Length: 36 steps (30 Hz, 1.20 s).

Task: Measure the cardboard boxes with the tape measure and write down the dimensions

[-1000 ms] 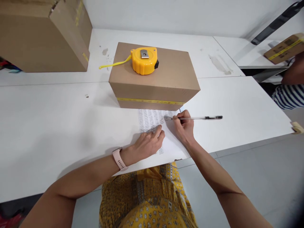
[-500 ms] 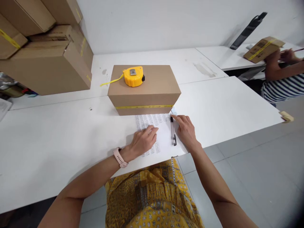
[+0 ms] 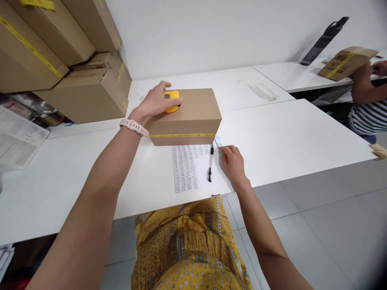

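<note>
A yellow tape measure (image 3: 171,96) sits on top of a closed brown cardboard box (image 3: 196,104) with yellow tape along its front. My left hand (image 3: 155,100) is around the tape measure, thumb across its near side and fingers behind it. In front of the box lies a printed sheet (image 3: 185,169) with columns of small handwriting-like marks. A black-capped clear pen (image 3: 211,163) rests on the sheet. My right hand (image 3: 233,164) lies on the table with curled fingers, its fingertips at the lower end of a small blue-and-white paper slip (image 3: 218,141).
Stacked cardboard boxes (image 3: 87,92) stand at the left against the wall. A clear plastic container (image 3: 21,137) is at the far left. To the right, another person's arm (image 3: 365,88) is by a taped box (image 3: 346,64), near a dark bottle (image 3: 323,42).
My left hand has moved from the sheet up to the tape measure on the box. My right hand's fingers have curled in more. The view has shifted slightly left.
</note>
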### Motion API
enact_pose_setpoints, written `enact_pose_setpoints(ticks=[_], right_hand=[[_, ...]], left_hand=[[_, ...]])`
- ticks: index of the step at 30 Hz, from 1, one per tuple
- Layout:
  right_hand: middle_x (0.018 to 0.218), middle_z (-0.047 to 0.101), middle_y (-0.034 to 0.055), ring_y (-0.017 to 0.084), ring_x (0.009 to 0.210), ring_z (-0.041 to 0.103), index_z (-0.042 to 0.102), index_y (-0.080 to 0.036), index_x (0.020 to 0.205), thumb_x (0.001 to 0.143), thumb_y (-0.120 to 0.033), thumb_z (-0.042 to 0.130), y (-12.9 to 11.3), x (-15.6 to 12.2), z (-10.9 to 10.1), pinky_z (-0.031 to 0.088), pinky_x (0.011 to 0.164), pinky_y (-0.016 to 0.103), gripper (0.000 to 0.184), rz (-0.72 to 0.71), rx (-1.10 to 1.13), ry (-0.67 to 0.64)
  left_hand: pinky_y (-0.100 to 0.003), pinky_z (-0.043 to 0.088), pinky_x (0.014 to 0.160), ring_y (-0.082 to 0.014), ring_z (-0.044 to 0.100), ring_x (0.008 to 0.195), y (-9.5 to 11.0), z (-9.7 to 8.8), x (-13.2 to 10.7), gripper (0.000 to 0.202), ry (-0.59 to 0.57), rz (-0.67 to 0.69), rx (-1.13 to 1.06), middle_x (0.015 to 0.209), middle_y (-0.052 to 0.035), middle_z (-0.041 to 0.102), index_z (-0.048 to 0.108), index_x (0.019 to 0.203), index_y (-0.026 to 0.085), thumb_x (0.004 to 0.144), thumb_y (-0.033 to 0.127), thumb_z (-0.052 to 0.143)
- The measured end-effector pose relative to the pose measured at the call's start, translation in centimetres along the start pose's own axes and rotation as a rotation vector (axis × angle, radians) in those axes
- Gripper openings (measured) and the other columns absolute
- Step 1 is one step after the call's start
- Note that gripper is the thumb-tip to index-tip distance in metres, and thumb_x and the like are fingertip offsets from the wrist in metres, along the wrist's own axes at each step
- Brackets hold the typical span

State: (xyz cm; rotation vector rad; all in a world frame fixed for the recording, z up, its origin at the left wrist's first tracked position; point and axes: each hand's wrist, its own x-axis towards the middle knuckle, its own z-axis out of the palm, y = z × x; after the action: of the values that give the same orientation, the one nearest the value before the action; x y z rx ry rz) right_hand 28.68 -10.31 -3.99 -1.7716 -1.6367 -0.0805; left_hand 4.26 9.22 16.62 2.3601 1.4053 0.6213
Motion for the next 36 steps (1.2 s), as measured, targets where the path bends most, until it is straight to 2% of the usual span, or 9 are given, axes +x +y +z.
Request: enact_pose_setpoints(ticks=[3, 6, 10, 12, 15, 18, 25, 33, 36], right_hand=[[0.102, 0.069, 0.0136, 0.028, 0.095, 0.061, 0.071, -0.020, 0.111, 0.090, -0.009, 0.042, 0.0, -0.1, 0.0, 0.052, 0.080, 0.042, 0.038, 0.004, 0.033, 0.011], [0.100, 0.069, 0.0131, 0.026, 0.093, 0.063, 0.070, -0.021, 0.112, 0.095, -0.014, 0.041, -0.6, 0.2, -0.8, 0.054, 0.082, 0.043, 0.035, 0.014, 0.113, 0.209], [0.099, 0.070, 0.0108, 0.024, 0.095, 0.066, 0.070, -0.023, 0.108, 0.102, -0.029, 0.046, -3.6, 3.0, -3.8, 0.055, 0.084, 0.041, 0.026, -0.012, 0.337, 0.445], [0.110, 0.072, 0.0093, 0.022, 0.100, 0.067, 0.068, -0.025, 0.114, 0.103, -0.042, 0.049, -5.9, 5.6, -5.8, 0.056, 0.086, 0.039, 0.028, 0.044, 0.555, 0.328], [0.107, 0.073, 0.0069, 0.020, 0.099, 0.068, 0.069, -0.025, 0.110, 0.099, -0.064, 0.049, -9.3, 9.6, -8.5, 0.057, 0.085, 0.036, 0.045, 0.099, 0.849, -0.008], [0.095, 0.072, 0.0065, 0.020, 0.093, 0.067, 0.071, -0.022, 0.097, 0.089, -0.076, 0.055, -11.4, 12.1, -9.9, 0.055, 0.083, 0.035, 0.057, 0.153, 0.974, -0.207], [0.084, 0.062, 0.0030, 0.017, 0.086, 0.060, 0.060, -0.023, 0.082, 0.077, -0.077, 0.070, -12.4, 13.5, -9.2, 0.050, 0.076, 0.030, 0.055, 0.172, 0.952, -0.383], [0.066, 0.046, -0.0042, 0.010, 0.061, 0.042, 0.051, -0.022, 0.070, 0.076, -0.068, 0.078, -14.5, 15.7, -8.7, 0.040, 0.059, 0.025, 0.054, 0.065, 1.137, -0.604], [0.060, 0.042, -0.0057, 0.009, 0.057, 0.041, 0.051, -0.022, 0.069, 0.079, -0.062, 0.080, -12.4, 18.2, -9.0, 0.040, 0.055, 0.024, 0.051, 0.163, 1.210, -0.500]], left_hand=[[-0.049, 0.045, 0.104, -0.0290, 0.058, 0.120, -1.0, 1.5, 0.6, 0.052, 0.053, -0.048, -0.022, 0.132, -0.0135, 0.065, 0.061, 0.126, 0.017, 0.084, 0.046, 0.073], [-0.047, 0.046, 0.106, -0.0283, 0.060, 0.120, -0.9, 2.4, -0.3, 0.044, 0.232, -0.053, -0.089, 0.129, -0.0122, 0.067, 0.064, 0.120, 0.022, 0.082, 0.044, 0.072], [-0.041, 0.052, 0.097, -0.0264, 0.065, 0.113, 2.5, 1.4, -3.3, 0.044, 0.123, 0.044, -0.364, 0.122, -0.0105, 0.069, 0.064, 0.118, 0.021, 0.081, 0.044, 0.071], [-0.039, 0.055, 0.089, -0.0257, 0.067, 0.104, 5.0, 0.5, -4.9, 0.049, -0.002, 0.087, -0.430, 0.116, -0.0088, 0.070, 0.061, 0.121, 0.022, 0.079, 0.043, 0.073], [-0.039, 0.054, 0.086, -0.0246, 0.068, 0.098, 8.0, -0.7, -6.4, 0.052, -0.105, 0.110, -0.414, 0.107, -0.0068, 0.070, 0.057, 0.122, 0.022, 0.077, 0.041, 0.076], [-0.038, 0.052, 0.086, -0.0237, 0.067, 0.097, 9.0, -1.7, -7.0, 0.049, -0.132, 0.084, -0.411, 0.104, -0.0060, 0.070, 0.054, 0.119, 0.022, 0.078, 0.038, 0.075], [-0.038, 0.050, 0.083, -0.0245, 0.069, 0.095, 6.8, -3.3, -7.9, 0.053, -0.222, -0.019, -0.524, 0.091, -0.0060, 0.072, 0.055, 0.121, 0.019, 0.079, 0.040, 0.078], [-0.033, 0.053, 0.081, -0.0209, 0.069, 0.096, 3.9, -5.1, -7.8, 0.038, -0.347, 0.020, -0.777, 0.108, -0.0084, 0.073, 0.069, 0.106, 0.018, 0.078, 0.041, 0.081], [-0.031, 0.056, 0.075, -0.0204, 0.070, 0.089, 0.9, -6.7, -7.1, 0.034, -0.321, -0.054, -0.802, 0.101, -0.0095, 0.075, 0.073, 0.098, 0.015, 0.079, 0.042, 0.081]])
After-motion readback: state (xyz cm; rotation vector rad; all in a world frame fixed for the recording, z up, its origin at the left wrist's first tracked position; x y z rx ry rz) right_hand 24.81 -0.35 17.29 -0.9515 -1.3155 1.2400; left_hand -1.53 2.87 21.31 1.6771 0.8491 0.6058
